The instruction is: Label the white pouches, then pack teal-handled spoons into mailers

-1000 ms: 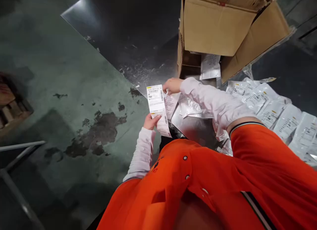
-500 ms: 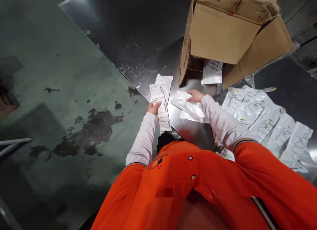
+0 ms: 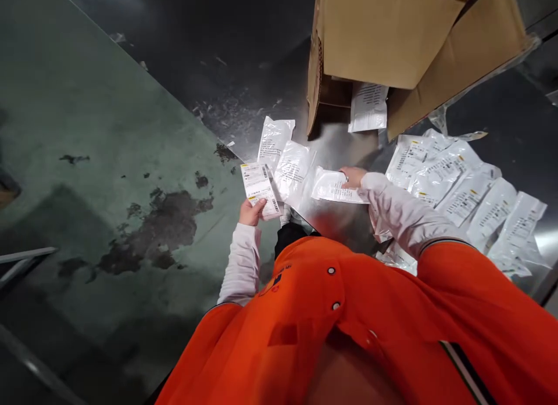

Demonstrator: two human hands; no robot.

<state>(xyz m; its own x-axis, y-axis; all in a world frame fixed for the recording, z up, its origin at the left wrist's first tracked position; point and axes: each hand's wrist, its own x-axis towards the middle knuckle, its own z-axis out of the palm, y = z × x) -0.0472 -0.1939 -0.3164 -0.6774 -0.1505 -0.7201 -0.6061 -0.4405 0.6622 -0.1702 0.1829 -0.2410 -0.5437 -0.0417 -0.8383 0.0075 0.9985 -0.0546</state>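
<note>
My left hand (image 3: pixel 251 212) is closed on a strip of printed shipping labels (image 3: pixel 258 181), the thumb pressed on its face. The labels are white with barcodes and yellow marks, held just past the table edge. My right hand (image 3: pixel 354 177) grips the right end of a white plastic mailer bag (image 3: pixel 332 190) lying on the metal table; a ring shows on one finger. Between the hands lies a second printed mailer bag (image 3: pixel 294 169), partly over a third mailer bag (image 3: pixel 272 139) that sits farther back.
An opened cardboard box (image 3: pixel 383 39) stands at the back right, with a white bag (image 3: pixel 368 106) in its opening. Several labelled mailer bags (image 3: pixel 462 190) lie overlapped on the right. The metal table (image 3: pixel 244 39) ends on a diagonal edge above the green floor (image 3: pixel 108 132).
The bag formerly in my right hand now lies beside the back one, released. My right hand has taken the bag that was beneath it. My left hand has moved left and down with the labels.
</note>
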